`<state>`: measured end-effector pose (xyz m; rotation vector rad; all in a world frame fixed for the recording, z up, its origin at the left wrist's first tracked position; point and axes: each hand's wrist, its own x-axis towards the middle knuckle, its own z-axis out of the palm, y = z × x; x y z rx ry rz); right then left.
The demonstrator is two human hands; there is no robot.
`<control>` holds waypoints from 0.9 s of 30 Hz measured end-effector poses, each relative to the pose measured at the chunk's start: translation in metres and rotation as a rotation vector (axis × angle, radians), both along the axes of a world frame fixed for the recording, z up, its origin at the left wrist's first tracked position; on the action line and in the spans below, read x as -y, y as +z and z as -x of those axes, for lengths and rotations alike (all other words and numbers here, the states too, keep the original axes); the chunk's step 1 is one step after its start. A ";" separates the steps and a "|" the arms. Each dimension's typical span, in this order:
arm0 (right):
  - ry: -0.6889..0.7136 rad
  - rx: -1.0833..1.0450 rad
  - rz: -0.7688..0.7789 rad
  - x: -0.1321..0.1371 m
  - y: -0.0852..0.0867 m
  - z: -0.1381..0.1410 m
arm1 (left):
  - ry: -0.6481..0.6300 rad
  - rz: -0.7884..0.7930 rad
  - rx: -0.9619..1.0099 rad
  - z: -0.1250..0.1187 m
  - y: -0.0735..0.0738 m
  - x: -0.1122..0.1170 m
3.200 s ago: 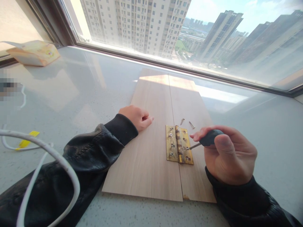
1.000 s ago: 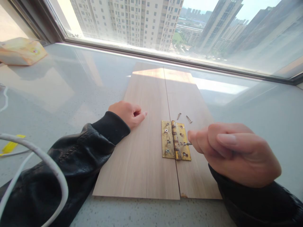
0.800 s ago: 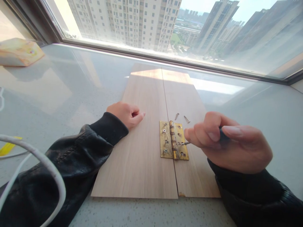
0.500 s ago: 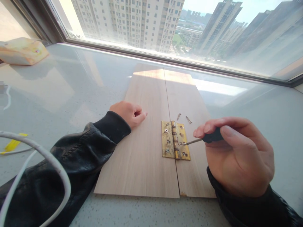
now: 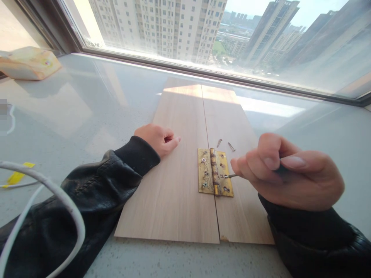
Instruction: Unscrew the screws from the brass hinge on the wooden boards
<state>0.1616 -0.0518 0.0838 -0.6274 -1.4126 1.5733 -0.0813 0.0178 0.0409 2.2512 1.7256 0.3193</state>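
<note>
My right hand (image 5: 290, 172) is closed around a screwdriver (image 5: 233, 175); its handle is mostly hidden by the fingers. The tip meets a screw in the right leaf of a worn brass hinge (image 5: 215, 172). That hinge spans the seam between a left wooden board (image 5: 171, 204) and a right wooden board (image 5: 243, 216). Screws sit in the left leaf and in the lowest hole of the right leaf. Just above the hinge, two loose screws (image 5: 231, 146) lie on the right board. My left hand (image 5: 156, 139) rests curled on the left board, with no object visible in it.
The boards lie on a speckled pale sill (image 5: 116, 100) below a window frame (image 5: 174, 66). A tissue-like soft pack (image 5: 30, 63) is at the far left. A white cable (image 5: 74, 210) loops across the left foreground, near a yellow tag (image 5: 21, 173).
My right hand has rolled over on the screwdriver, fingers now wrapped over the handle and hiding it. The tip stays at the same screw. My left hand has not moved.
</note>
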 end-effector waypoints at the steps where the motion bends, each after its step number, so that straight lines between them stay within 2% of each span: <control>1: -0.089 -0.026 -0.032 0.002 -0.003 0.002 | 0.000 -0.004 0.003 0.000 0.000 0.000; 6: -0.690 0.066 -0.136 0.026 -0.013 0.024 | 0.002 -0.014 0.008 0.001 -0.001 0.000; 8: -0.882 0.099 -0.144 0.034 -0.014 0.033 | 0.003 -0.013 0.007 0.001 -0.001 0.001; 10: -0.932 0.045 -0.144 0.038 -0.015 0.040 | 0.003 -0.013 0.003 0.001 -0.001 0.001; 13: -0.901 -0.067 -0.155 0.040 -0.018 0.048 | 0.003 -0.013 -0.002 0.000 0.000 0.001; 16: -0.906 -0.088 -0.160 0.038 -0.019 0.051 | 0.006 -0.013 -0.003 0.000 0.001 0.001; 18: -0.858 -0.082 -0.166 0.035 -0.016 0.047 | 0.008 -0.011 -0.003 0.000 0.001 0.001; 19: -0.771 -0.058 -0.164 0.032 -0.014 0.042 | 0.007 -0.009 -0.002 0.000 0.001 0.000; 20: -0.637 -0.024 -0.153 0.028 -0.011 0.037 | 0.006 -0.006 -0.002 0.000 0.000 0.000; 22: -0.193 0.095 -0.096 0.018 -0.004 0.022 | 0.002 -0.006 0.003 0.000 -0.001 -0.001; 23: -0.021 0.111 -0.084 0.014 -0.001 0.015 | 0.001 -0.007 0.004 0.000 -0.002 -0.001; 24: 0.069 0.112 -0.083 0.010 0.001 0.009 | 0.003 -0.013 0.006 0.000 -0.002 -0.001; 25: 0.106 0.105 -0.071 0.008 0.002 0.004 | 0.004 -0.017 0.007 0.000 -0.003 -0.001; 27: 0.046 0.063 -0.043 0.008 0.000 0.002 | 0.001 -0.013 0.004 0.001 -0.002 -0.001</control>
